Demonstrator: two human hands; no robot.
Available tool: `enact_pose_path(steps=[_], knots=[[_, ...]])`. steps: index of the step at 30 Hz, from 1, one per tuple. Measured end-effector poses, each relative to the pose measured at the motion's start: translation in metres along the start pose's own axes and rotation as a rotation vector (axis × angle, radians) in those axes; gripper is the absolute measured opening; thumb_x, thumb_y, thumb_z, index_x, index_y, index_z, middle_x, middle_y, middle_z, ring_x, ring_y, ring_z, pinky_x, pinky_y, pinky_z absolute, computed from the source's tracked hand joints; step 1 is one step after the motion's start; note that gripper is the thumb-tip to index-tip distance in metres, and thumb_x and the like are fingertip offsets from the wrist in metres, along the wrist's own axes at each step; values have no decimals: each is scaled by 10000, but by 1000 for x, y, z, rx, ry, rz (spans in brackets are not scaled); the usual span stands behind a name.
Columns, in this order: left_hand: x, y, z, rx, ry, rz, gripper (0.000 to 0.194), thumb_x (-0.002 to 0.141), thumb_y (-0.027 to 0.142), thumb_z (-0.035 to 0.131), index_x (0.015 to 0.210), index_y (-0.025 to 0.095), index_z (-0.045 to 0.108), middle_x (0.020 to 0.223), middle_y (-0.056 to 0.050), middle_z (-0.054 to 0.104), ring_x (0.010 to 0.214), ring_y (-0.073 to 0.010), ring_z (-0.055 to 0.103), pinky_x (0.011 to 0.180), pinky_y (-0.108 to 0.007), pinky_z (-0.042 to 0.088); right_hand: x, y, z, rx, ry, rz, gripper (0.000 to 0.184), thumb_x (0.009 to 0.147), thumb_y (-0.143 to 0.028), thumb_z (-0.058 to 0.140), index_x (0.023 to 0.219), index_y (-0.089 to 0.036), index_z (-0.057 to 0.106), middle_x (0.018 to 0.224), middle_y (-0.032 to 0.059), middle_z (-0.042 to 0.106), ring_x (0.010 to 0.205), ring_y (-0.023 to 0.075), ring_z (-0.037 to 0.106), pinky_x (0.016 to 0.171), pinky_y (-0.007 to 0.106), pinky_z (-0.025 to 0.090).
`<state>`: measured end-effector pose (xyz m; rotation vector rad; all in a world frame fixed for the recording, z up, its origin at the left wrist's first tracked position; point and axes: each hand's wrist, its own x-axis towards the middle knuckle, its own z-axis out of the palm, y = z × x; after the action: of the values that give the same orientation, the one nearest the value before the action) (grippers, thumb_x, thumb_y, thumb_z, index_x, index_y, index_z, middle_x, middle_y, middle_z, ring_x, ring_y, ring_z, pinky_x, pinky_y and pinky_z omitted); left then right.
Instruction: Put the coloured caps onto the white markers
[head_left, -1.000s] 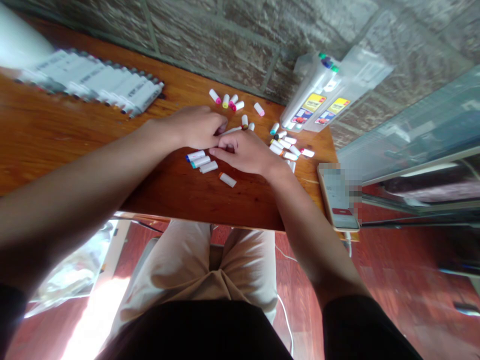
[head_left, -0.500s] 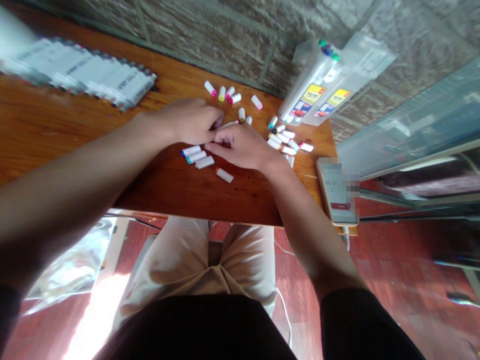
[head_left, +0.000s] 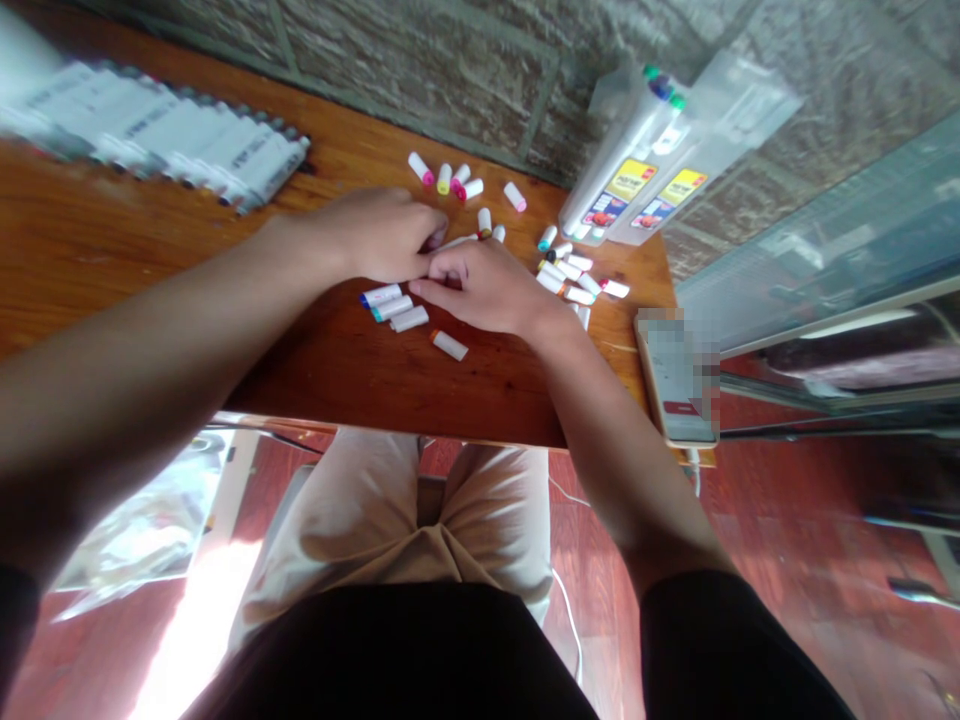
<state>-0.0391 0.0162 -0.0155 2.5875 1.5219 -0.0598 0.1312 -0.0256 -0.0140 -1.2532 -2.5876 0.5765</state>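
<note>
My left hand [head_left: 382, 232] and my right hand [head_left: 480, 285] meet over the middle of a wooden table [head_left: 90, 250]. Both are curled round a thin white marker [head_left: 454, 241] that pokes out between them; the part inside the fingers is hidden. Three white caps [head_left: 393, 307] with coloured ends lie just below my left hand. A single orange-ended cap [head_left: 449, 345] lies nearer me. More loose caps [head_left: 459, 182] lie beyond the hands, and another cluster of caps [head_left: 574, 279] lies to the right.
A row of white markers [head_left: 165, 145] lies at the table's far left. A clear plastic marker case [head_left: 645, 160] leans against the stone wall at the back right. A phone [head_left: 679, 375] rests on the table's right edge. My knees show under the table.
The two hands stay together on the marker. The view has shifted slightly, so everything sits a little higher and further left in the picture.
</note>
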Motion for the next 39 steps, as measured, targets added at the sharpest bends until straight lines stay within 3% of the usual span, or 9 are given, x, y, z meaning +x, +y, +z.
enact_pose_path(steps=[9,17,21,26,31,36,39], knots=[[-4,5,-5,68,-41,-15,417,944,412,502,1194,150,708,1155,-153,724,1086,-317,681,903,-379,500,0,-2,-2,-47,-1,-3,367,1003,-344,618,675,-181,615,656,8,576,671,133,483,641,314,290],[-2,2,-2,108,-10,54,391,930,366,492,1182,151,699,1096,-183,722,1039,-389,696,824,-442,523,-2,-5,-3,-80,-13,-2,338,1020,-331,603,732,-161,654,711,24,632,744,141,565,682,295,327],[-2,0,-1,158,-7,49,381,940,385,481,1161,158,693,1061,-165,710,1003,-369,690,767,-414,485,-2,-9,-5,-121,-27,2,329,1022,-328,616,759,-135,663,706,15,614,722,132,549,691,285,325],[0,-1,1,52,-7,8,352,928,397,530,1183,222,699,1092,-119,708,1016,-326,644,840,-441,455,-2,-10,-5,-133,-27,-8,368,1025,-334,617,716,-135,641,682,14,582,647,114,463,656,312,267],[-1,0,-1,115,-33,31,402,940,434,504,1165,156,687,1066,-158,709,988,-342,665,766,-402,444,-2,-8,-5,-103,-27,-4,349,1024,-329,619,737,-134,653,716,22,617,718,127,533,677,307,281],[-1,1,-1,177,4,61,331,949,394,497,1115,174,682,981,-120,711,887,-262,656,680,-344,390,-1,-6,-5,-67,-29,-2,337,1020,-324,613,736,-145,642,718,19,628,721,122,549,680,305,289],[-1,1,-2,181,-9,53,327,942,379,502,1128,179,683,989,-120,705,878,-257,651,676,-336,388,-1,-5,-4,-59,-28,1,342,1017,-324,611,726,-147,634,709,17,622,713,120,543,678,304,286]])
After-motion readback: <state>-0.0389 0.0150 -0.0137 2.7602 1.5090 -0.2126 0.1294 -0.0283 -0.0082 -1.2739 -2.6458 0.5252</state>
